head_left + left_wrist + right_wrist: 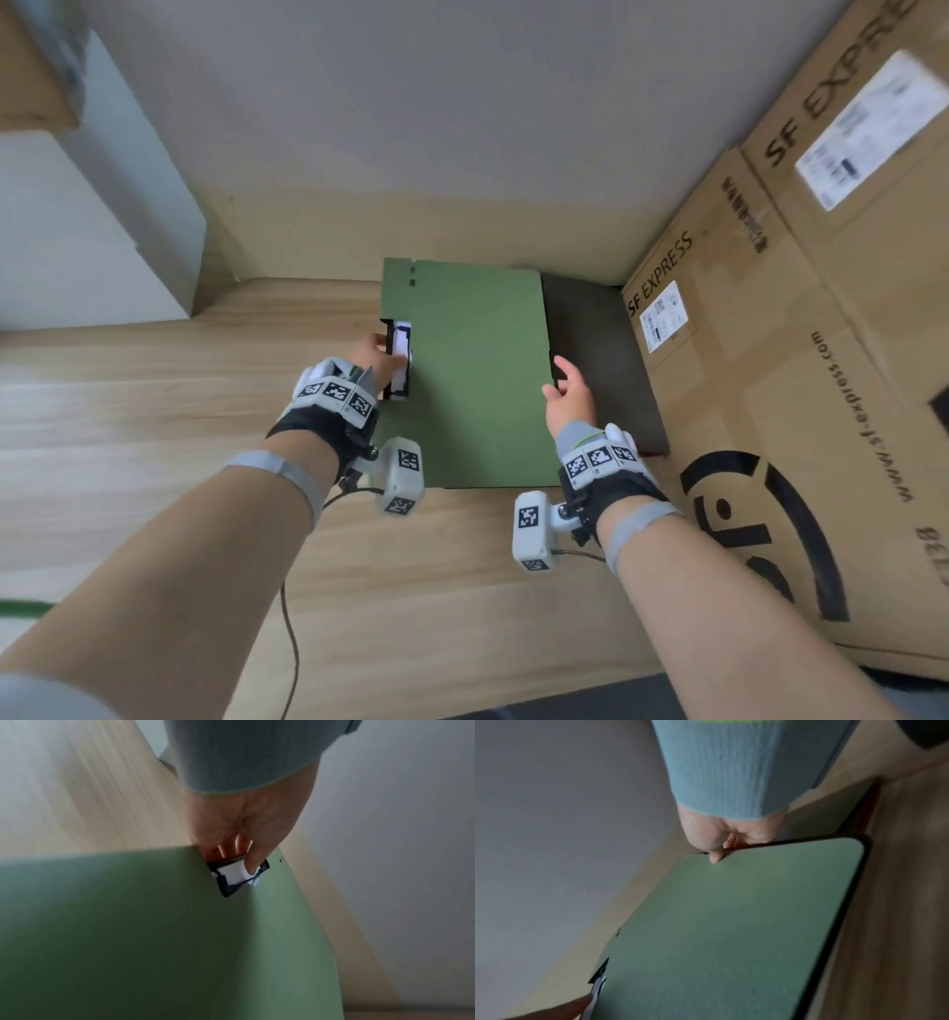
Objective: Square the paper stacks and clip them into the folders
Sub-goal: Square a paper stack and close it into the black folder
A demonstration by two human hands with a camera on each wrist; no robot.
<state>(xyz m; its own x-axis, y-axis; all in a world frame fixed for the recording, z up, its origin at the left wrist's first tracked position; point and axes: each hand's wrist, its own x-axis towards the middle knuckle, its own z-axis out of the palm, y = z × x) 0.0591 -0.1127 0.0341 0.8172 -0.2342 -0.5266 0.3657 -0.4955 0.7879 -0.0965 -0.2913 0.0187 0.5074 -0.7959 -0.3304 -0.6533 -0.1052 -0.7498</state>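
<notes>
left hand (377, 360): gripping the black metal clip (399, 360) with white paper showing in it, at the left edge of the flat green folder (472, 380)
right hand (567, 398): pinching the folder's right edge, thumb on top, fingers curling underneath
folder: closed, lying on the light wooden counter (154, 411)
right side: dark grey folder (601, 360) lying under the green one, beside the brown SF Express cardboard boxes (770, 360)

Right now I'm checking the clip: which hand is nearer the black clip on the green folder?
Left. The left hand holds the black clip at the green folder's left edge; the right hand grips the opposite edge.
</notes>
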